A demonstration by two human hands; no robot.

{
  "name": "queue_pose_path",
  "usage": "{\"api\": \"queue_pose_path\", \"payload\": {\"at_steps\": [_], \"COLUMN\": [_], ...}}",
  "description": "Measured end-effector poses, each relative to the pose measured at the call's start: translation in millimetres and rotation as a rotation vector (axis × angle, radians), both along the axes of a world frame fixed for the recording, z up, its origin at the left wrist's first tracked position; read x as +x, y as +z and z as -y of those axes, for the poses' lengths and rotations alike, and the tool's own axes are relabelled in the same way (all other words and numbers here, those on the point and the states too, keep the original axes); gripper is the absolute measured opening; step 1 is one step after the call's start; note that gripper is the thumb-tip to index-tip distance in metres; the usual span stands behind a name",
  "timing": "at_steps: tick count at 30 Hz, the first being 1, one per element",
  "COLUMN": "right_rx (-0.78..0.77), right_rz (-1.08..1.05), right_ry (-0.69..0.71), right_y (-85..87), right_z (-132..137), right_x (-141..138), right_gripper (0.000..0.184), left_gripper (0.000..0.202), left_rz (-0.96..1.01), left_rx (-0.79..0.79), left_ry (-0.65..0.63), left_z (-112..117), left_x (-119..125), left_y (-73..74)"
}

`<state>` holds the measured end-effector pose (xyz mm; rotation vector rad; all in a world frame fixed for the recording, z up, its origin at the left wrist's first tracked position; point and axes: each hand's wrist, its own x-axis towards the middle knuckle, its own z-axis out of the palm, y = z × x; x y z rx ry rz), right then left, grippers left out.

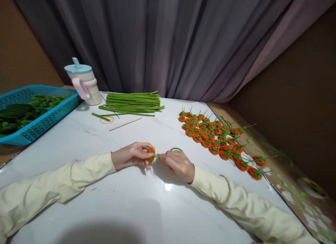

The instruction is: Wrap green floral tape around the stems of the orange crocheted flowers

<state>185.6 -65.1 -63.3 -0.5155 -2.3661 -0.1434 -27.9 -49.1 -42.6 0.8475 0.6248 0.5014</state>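
Note:
My left hand is closed round a small orange pipe-cleaner pumpkin with a green leafy top. From the other side my right hand pinches the green stem that sticks out of that top. Both hands are just above the white table, close together. Partly hidden behind my right hand lies a green ring, perhaps a roll of tape. To the right, many finished-looking orange pumpkins with green tops and thin stems lie in rows.
A bundle of green pipe cleaners lies at the back, near a wooden stick and a rubber band. A lidded cup with a pink handle stands at the back left. A blue basket holds green pieces.

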Motion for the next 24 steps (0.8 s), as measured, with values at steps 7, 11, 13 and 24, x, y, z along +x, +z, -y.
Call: {"api": "queue_pose_path", "payload": {"at_steps": [7, 11, 13, 24], "right_rx": [0.175, 0.139, 0.120, -0.648], "right_rz": [0.046, 0.051, 0.065, -0.219], "right_ry": [0.040, 0.035, 0.040, -0.100], "right_y": [4.7, 2.2, 1.2, 4.7], "right_z": [1, 0, -2, 3], "right_x": [2, 4, 5, -6], "right_gripper": [0.024, 0.030, 0.033, 0.015], "left_gripper": [0.025, 0.023, 0.022, 0.025], "left_rz": [0.011, 0.040, 0.047, -0.038], "left_rx": [-0.078, -0.163, -0.183, 0.051], "left_ry": [-0.020, -0.038, -0.056, 0.049], "left_z": [0, 0, 1, 2], "left_x": [-1, 0, 0, 2], "left_y": [-1.7, -1.6, -1.8, 1.0]}}
